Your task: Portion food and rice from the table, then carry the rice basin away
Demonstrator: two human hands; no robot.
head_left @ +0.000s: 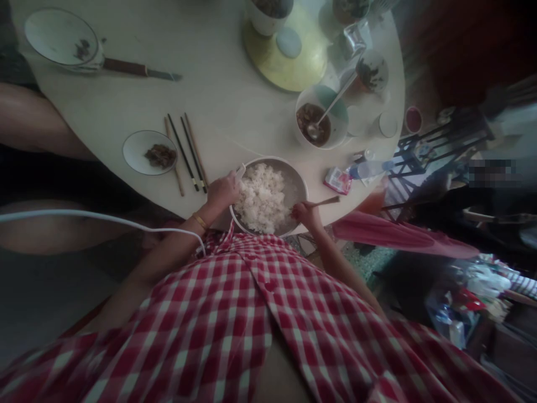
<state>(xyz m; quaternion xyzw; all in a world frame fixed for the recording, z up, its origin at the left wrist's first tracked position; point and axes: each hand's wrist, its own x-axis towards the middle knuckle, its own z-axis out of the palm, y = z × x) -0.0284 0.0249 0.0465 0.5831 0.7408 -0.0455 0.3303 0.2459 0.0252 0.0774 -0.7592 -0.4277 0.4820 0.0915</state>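
A round pan (pixel 296 184) of white rice (pixel 264 196) sits at the table's near edge, against the checked shirt. My left hand (pixel 224 191) is closed at the pan's left rim, where a small white piece shows beside the fingers. On the right side of the pan, my right hand (pixel 306 214) grips a wooden-handled utensil (pixel 329 201). Its handle points right, and its working end cannot be made out. Two pairs of chopsticks (pixel 188 148) and a plate (pixel 134 151) with dark food lie left of the pan.
A soup bowl (pixel 321 140) with a ladle (pixel 331 106) stands behind the pan. A yellow disc (pixel 289 73), a knife (pixel 138 68) and a white bowl (pixel 54 36) are farther back. A bottle (pixel 369 169) and pink packet (pixel 338 180) lie right. A white cable (pixel 126 220) crosses left.
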